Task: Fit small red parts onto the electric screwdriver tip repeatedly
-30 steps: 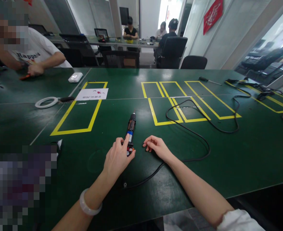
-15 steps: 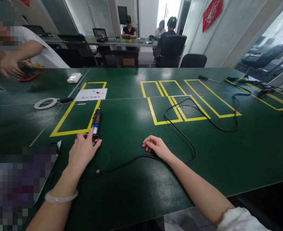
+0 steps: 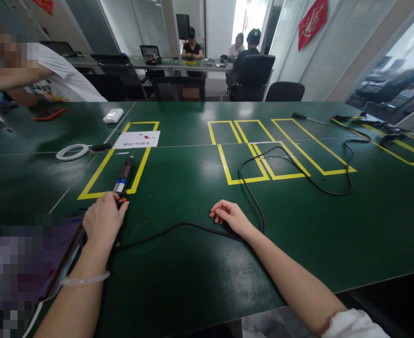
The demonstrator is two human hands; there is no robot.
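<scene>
My left hand (image 3: 103, 218) is closed around the rear end of a black corded electric screwdriver (image 3: 123, 176) with a blue and silver band. The tool lies on the green table (image 3: 351, 234), its tip pointing away across the near edge of a yellow-taped rectangle (image 3: 97, 173). Its black cable (image 3: 249, 188) runs from under my left hand, past my right hand, and loops away to the right. My right hand (image 3: 230, 216) rests on the table beside the cable with fingers loosely curled, holding nothing.
A white paper label (image 3: 137, 139), a white tape ring (image 3: 72, 151) and a small white device (image 3: 113, 115) lie at the left. A person in a white shirt (image 3: 57, 80) sits at the far left. More yellow rectangles (image 3: 263, 141), a screwdriver (image 3: 307, 117) and cables lie to the right.
My left hand has slid the screwdriver leftward across the table, from the middle to the left yellow rectangle, dragging the cable with it. My right hand has stayed put.
</scene>
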